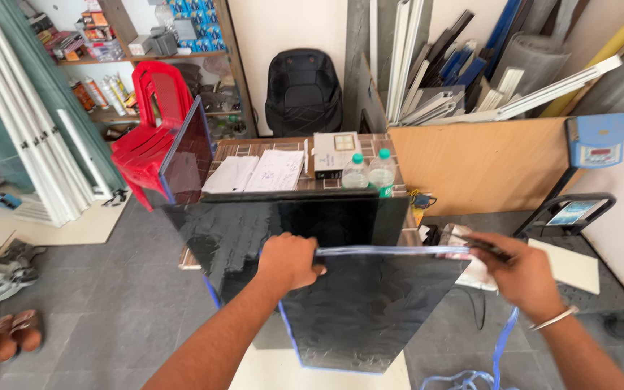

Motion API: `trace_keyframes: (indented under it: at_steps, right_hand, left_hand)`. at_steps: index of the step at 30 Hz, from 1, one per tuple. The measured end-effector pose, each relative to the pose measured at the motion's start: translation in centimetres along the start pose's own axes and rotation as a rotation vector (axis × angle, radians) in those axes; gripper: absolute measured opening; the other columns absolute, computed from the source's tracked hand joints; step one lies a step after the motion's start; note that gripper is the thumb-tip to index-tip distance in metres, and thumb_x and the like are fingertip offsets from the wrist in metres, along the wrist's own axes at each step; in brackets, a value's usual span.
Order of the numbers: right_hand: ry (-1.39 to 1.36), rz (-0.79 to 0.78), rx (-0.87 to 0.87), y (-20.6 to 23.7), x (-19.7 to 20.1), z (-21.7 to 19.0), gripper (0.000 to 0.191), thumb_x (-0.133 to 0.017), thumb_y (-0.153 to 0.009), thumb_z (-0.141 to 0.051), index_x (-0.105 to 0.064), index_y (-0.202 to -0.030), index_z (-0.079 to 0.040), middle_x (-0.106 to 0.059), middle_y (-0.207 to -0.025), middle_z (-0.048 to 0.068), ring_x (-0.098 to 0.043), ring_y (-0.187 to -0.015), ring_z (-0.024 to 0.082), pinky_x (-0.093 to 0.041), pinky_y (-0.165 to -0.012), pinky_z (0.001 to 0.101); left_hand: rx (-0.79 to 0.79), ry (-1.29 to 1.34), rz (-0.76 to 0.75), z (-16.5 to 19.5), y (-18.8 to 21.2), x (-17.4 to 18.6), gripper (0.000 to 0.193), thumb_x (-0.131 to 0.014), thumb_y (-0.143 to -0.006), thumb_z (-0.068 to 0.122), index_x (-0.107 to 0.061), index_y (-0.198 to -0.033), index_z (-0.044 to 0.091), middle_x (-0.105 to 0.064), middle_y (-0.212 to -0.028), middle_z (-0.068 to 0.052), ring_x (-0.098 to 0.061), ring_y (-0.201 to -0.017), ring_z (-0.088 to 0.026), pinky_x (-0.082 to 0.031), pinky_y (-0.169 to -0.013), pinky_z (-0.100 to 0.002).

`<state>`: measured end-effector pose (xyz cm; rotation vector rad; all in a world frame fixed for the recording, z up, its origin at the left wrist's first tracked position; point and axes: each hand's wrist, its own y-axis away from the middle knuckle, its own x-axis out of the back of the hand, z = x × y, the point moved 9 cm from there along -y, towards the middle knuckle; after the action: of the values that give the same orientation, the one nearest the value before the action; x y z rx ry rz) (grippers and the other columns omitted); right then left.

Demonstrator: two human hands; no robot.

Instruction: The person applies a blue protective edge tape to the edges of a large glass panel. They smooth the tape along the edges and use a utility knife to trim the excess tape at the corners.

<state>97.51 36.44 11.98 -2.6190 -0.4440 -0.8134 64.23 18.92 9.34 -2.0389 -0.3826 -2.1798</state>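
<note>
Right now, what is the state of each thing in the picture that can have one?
Left hand: closed on the top edge of the black panel.
Right hand: pinching the clear strip that runs along that edge.
Black panel: upright, blue trim partly hanging loose.
Second dark panel: leaning, tilted.
Two bottles: upright, capped.
Red chairs: stacked.
Papers: lying flat on the table.

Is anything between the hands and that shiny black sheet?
Nothing visible is. The left hand already grips the top edge of the black sheet. The right hand holds a thin dark tool and the clear blue-edged strip running along that edge.
</note>
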Motion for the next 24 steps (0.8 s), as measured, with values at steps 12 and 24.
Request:
trace_keyframes:
  at_steps: [12, 24]
  right_hand:
    - [0.090, -0.098, -0.102, -1.7, 0.0, 3.8, 0.035, -0.084, -0.082, -0.024, -0.080, -0.113, -0.010, -0.061, -0.057, 0.009, -0.051, -0.048, 0.015, -0.042, -0.047, 0.0320]
    - [-0.275, -0.276, -0.373, 3.1, 5.3, 15.7, 0.029, -0.079, -0.087, -0.024, -0.075, -0.105, -0.001, -0.055, -0.064, 0.006, -0.044, -0.051, 0.016, -0.033, -0.048, 0.0341]
  left_hand:
    - [-0.188, 0.092, 0.358, 9.0, 0.0, 0.3, 0.068, -0.078, -0.083, 0.046, -0.055, -0.142, 0.021, -0.069, -0.110, -0.005, -0.067, -0.089, -0.027, -0.048, -0.075, -0.046]
    - [-0.095, 0.021, 0.176, 9.9, -0.6, 0.4, 0.054, -0.072, -0.090, 0.049, -0.056, -0.135, 0.024, -0.070, -0.110, -0.004, -0.065, -0.103, -0.027, -0.046, -0.085, -0.048]
